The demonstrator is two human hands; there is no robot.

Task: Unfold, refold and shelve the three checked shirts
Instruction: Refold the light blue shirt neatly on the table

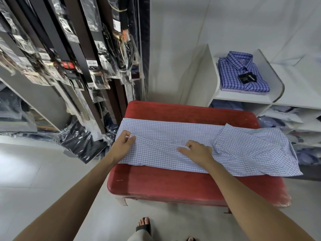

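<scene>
A pale checked shirt (199, 146) lies stretched across a red padded stool (173, 185), its long axis running left to right in front of the person, so both hands meet it side-on. The collar end, with a sleeve bunched over it, points right toward the white shelf (243, 99); the hem end points left. The left hand (122, 146) sits at that hem end, thumb and fingers pinching the edge of a folded-over strip of cloth. The right hand (198, 152) rests near the shirt's middle, fingers curled and nipping the same fold line, just left of the bunched sleeve. Both hands are on the near half, so the next fold probably depends on carrying that long edge away from the person, across the short axis. The right hand is nearer the shelf, where a darker blue checked shirt (241, 73) already lies folded, collar away from the person, with more beneath it.
</scene>
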